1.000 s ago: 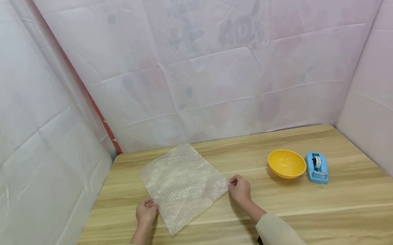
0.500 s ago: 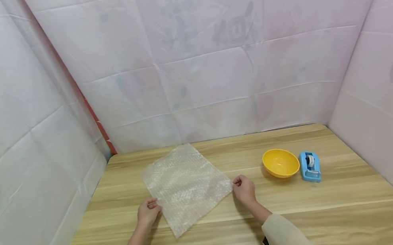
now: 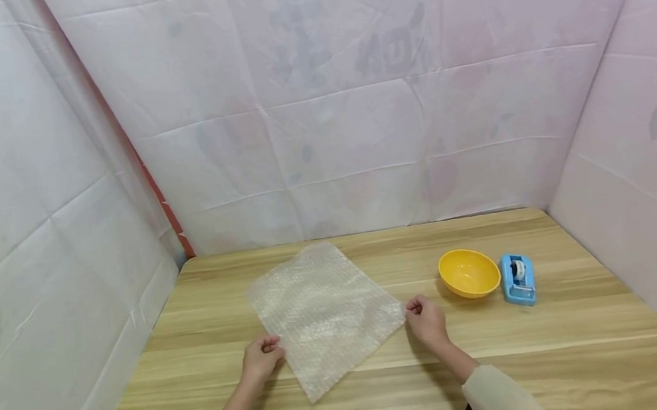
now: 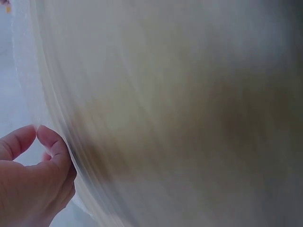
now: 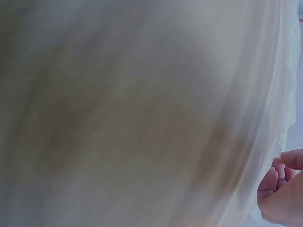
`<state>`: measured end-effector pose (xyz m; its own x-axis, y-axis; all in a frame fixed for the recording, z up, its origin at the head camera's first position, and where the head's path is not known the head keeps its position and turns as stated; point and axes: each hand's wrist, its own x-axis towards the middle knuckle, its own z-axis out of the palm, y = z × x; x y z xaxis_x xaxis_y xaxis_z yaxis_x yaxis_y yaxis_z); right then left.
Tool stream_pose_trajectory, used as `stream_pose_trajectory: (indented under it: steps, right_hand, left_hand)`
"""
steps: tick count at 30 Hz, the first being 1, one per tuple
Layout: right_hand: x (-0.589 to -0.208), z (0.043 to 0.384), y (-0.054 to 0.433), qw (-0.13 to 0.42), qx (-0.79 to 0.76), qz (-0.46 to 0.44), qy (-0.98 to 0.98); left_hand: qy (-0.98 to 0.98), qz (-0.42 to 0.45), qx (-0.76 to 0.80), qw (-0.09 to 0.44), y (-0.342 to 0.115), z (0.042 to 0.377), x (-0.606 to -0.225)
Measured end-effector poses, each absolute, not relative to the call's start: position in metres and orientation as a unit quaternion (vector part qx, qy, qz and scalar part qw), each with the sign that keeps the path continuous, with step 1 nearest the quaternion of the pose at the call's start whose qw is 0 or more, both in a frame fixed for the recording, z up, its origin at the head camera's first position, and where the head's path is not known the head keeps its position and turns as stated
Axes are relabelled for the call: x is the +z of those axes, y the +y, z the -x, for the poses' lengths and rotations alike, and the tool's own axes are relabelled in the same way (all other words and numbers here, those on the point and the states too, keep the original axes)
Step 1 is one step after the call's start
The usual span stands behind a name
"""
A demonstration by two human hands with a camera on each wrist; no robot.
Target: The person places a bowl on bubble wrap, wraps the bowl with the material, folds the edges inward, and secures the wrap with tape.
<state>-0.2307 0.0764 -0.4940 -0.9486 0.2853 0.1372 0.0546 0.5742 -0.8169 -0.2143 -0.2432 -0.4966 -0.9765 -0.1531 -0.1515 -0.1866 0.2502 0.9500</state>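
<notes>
Translucent bubble wrap (image 3: 328,312), left fingers (image 4: 52,139) pinching its edge, right fingers (image 5: 293,160) pinching a corner, yellow bowl (image 3: 469,275) nearby

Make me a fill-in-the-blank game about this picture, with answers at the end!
The bowl is colored ____.
The tape dispenser is colored ____.
The left hand and right hand hold the bubble wrap; farther from the bowl is the ____ hand.
The tape dispenser is on the bowl's ____ side in the head view.
Missing words: yellow; blue; left; right.
</notes>
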Motion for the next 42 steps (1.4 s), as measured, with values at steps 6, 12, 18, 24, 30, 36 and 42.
stream_pose_trajectory:
  steps: [6, 12, 18, 24, 30, 36, 42]
  right_hand:
    - [-0.493, 0.224, 0.095, 0.128, 0.444, 0.102, -0.881]
    - [-0.492, 0.217, 0.111, 0.114, 0.437, 0.115, -0.885]
    - [-0.489, 0.212, 0.122, 0.107, 0.428, 0.116, -0.890]
    - [-0.487, 0.208, 0.131, 0.102, 0.413, 0.122, -0.897]
    - [-0.485, 0.199, 0.141, 0.086, 0.402, 0.123, -0.903]
    - [-0.485, 0.190, 0.152, 0.075, 0.390, 0.124, -0.909]
    - [-0.483, 0.182, 0.162, 0.071, 0.386, 0.126, -0.911]
  left_hand:
    - [0.799, 0.087, 0.595, 0.024, -0.229, 0.210, -0.497]
    - [0.797, 0.068, 0.599, 0.036, -0.218, 0.206, -0.498]
    - [0.800, 0.049, 0.596, 0.049, -0.211, 0.206, -0.498]
    - [0.801, 0.030, 0.594, 0.064, -0.203, 0.206, -0.497]
    - [0.798, 0.019, 0.596, 0.086, -0.195, 0.204, -0.495]
    - [0.793, 0.003, 0.600, 0.102, -0.189, 0.200, -0.495]
    - [0.783, -0.008, 0.608, 0.131, -0.184, 0.197, -0.493]
